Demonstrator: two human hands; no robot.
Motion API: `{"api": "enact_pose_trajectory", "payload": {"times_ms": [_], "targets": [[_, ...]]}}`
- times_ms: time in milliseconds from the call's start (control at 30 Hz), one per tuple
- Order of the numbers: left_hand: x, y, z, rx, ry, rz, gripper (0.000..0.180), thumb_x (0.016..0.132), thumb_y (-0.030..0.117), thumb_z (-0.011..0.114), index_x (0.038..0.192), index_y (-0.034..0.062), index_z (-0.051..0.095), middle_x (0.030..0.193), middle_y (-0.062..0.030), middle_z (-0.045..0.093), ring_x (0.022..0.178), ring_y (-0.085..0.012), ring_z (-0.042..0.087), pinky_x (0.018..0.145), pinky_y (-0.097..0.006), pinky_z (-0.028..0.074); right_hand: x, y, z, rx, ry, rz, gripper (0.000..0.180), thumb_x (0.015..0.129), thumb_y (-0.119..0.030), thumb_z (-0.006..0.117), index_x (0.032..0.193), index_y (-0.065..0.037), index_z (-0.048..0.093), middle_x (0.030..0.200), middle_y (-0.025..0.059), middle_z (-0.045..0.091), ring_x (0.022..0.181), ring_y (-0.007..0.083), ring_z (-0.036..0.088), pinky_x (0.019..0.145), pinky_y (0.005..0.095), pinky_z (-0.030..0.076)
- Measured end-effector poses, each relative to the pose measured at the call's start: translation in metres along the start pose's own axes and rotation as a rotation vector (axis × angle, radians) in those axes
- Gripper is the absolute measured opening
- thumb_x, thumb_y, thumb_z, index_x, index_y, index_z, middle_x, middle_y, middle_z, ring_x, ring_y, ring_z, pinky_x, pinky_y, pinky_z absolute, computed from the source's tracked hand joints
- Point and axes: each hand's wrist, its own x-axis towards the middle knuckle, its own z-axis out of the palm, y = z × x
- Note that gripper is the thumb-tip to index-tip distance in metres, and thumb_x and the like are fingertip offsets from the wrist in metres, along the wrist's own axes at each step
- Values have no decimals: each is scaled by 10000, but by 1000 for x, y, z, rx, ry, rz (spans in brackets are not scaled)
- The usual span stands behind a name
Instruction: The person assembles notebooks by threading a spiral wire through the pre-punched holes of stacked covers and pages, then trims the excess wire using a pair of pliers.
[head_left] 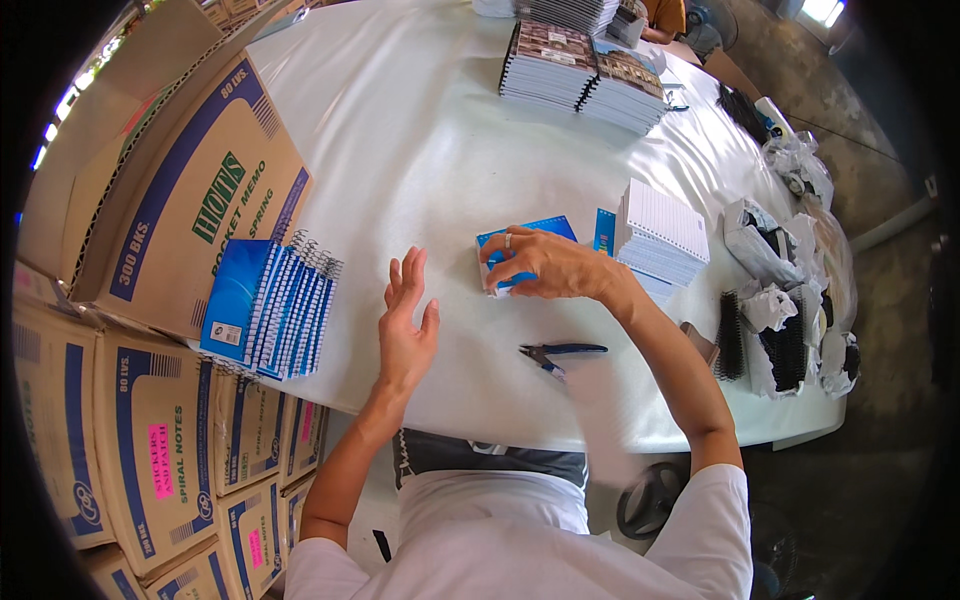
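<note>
My right hand (535,262) reaches over a small blue-covered notepad (550,226), its fingers curled down around the near and left edges. A row of punched holes runs along the pad's far edge. My left hand (407,310) is raised over the table with its fingers stretched out and nothing in it. Just right of the pad stands a stack of ruled white sheets (662,232), with blue covers showing beneath and beside it. Nearer to me lies a pair of dark-handled cutting pliers (565,352).
Spiral-bound blue notebooks (270,308) stand in a row at the left, against an open cardboard box (205,200). More boxes (150,440) are stacked below. Thick comb-bound books (585,75) lie at the far side. Bagged black spiral wires (785,350) line the right edge. Another person's arm (660,35) shows beyond.
</note>
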Motion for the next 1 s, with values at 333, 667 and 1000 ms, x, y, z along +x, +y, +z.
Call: {"api": "enact_pose_trajectory", "payload": {"times_ms": [333,667,1000], "targets": [[-108,52,18,-273,-1103,701,737,756,-50,663,1442,140,473,1546,-107,379,1437,-285,343,1194,-459,268,1,9,6,41,-32,-35,264,761,-5,755,997,-107,692,1247,88,565,1119,324,538,970,418,474],[-186,-34,125,373,-887,1062,564,966,192,413,1523,259,347,1579,-7,320,1383,-162,407,1139,-403,345,1,11,6,60,-26,-34,245,759,-17,729,980,-116,689,1204,62,558,1089,296,508,939,388,470],[-174,0,119,836,-861,1110,539,982,191,384,1519,232,358,1562,28,349,1433,-138,300,1206,-398,179,-3,11,19,48,45,-22,281,740,-12,724,986,-141,680,1237,58,536,1130,298,485,956,400,462]]}}
